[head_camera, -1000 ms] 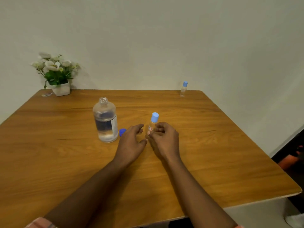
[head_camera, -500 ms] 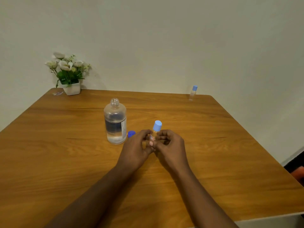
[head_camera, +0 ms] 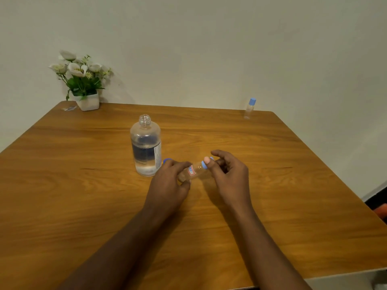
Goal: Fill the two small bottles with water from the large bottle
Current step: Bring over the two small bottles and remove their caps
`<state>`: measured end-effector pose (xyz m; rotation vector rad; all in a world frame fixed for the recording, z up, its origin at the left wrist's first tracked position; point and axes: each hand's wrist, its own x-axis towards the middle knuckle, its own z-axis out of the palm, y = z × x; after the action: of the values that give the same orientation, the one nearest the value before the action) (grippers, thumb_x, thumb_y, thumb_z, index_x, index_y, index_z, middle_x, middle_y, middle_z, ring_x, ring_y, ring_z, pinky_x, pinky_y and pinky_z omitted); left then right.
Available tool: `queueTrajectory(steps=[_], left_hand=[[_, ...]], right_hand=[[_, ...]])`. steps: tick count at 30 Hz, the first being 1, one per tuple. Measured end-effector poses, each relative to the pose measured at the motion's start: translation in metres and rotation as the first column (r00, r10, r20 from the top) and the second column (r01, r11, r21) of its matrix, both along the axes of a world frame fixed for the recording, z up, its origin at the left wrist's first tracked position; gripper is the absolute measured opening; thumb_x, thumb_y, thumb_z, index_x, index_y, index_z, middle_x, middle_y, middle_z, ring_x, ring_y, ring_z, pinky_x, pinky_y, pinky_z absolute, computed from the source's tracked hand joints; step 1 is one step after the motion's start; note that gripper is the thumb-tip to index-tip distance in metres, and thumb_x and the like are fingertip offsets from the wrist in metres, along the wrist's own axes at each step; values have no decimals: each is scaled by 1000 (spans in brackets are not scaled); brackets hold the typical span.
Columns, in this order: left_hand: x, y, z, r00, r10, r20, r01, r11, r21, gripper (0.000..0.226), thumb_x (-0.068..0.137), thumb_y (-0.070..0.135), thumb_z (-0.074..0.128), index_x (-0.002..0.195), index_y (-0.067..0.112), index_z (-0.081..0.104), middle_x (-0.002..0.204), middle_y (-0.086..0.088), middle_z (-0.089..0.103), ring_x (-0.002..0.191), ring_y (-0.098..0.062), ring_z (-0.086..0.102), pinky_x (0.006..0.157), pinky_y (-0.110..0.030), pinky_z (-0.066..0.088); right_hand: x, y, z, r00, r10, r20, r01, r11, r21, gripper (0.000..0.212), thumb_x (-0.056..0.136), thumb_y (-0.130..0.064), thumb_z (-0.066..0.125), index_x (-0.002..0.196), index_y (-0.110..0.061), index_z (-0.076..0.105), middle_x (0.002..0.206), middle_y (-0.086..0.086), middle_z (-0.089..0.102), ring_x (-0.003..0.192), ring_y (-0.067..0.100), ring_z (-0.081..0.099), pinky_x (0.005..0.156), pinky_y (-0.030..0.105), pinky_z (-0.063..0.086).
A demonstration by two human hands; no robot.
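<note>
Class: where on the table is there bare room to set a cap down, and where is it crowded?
Bare: left of the large bottle, nearer than the flower pot; and right of the right hand, toward the far bottle. Crowded: between large bottle and left hand, which holds the near bottle beside a blue cap.

— What are your hands on?
— My left hand [head_camera: 167, 185] grips the small bottle [head_camera: 193, 172], tilted with its neck to the right. My right hand [head_camera: 228, 176] pinches its cap [head_camera: 204, 164].
— And the big bottle [head_camera: 146, 147]?
— Upright, uncapped, part full, just beside my left hand. Something blue peeks out between them, probably a lid [head_camera: 167, 160]. The other bottle [head_camera: 249, 108] stands capped at the table's [head_camera: 83, 185] far right edge.
</note>
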<state>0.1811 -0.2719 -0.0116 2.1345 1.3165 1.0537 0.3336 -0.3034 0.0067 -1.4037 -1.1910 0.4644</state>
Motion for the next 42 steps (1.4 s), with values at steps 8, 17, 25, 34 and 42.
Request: queueTrajectory(steps=[8, 17, 25, 34, 42], left_hand=[[-2, -1, 4, 996, 10, -87, -11, 1000, -3, 45, 73, 29, 77, 116, 23, 63, 103, 7, 54, 87, -11, 54, 75, -26, 43], [-4, -6, 11, 973, -10, -231, 17, 1000, 25, 40, 83, 32, 67, 121, 22, 62, 104, 1, 64, 92, -17, 59, 74, -32, 46], [-4, -8, 13, 978, -26, -205, 18, 999, -41, 23, 85, 29, 66, 104, 17, 66, 86, 2, 64, 77, -15, 56, 68, -36, 46], [-4, -10, 14, 982, -29, -188, 22, 999, -39, 26, 82, 28, 68, 107, 20, 66, 91, 1, 66, 80, -16, 58, 71, -40, 48], [-5, -10, 14, 983, -32, -183, 22, 998, -56, 25, 84, 28, 67, 107, 21, 66, 88, 4, 66, 78, -13, 56, 66, -32, 45]], right_hand=[[4, 0, -3, 998, 58, 1, -58, 998, -24, 11, 88, -26, 70, 89, -16, 75, 65, -10, 65, 60, 7, 56, 61, 33, 49], [11, -4, 0, 951, 195, 238, -201, 980, -2, 13, 91, -17, 60, 83, -17, 70, 62, -12, 56, 57, 5, 49, 58, 23, 37], [8, -4, 3, 966, 254, 41, -249, 963, -99, 50, 86, -4, 68, 130, -25, 57, 118, -6, 66, 107, 3, 63, 88, 21, 51], [10, -4, 6, 992, 116, 40, -114, 992, -49, 17, 83, -22, 75, 99, -17, 73, 79, -5, 69, 69, 2, 61, 66, 20, 47], [13, -4, 7, 971, 236, 27, -235, 971, -31, 35, 80, -3, 72, 108, -26, 69, 107, -10, 69, 101, 7, 64, 77, 27, 52]])
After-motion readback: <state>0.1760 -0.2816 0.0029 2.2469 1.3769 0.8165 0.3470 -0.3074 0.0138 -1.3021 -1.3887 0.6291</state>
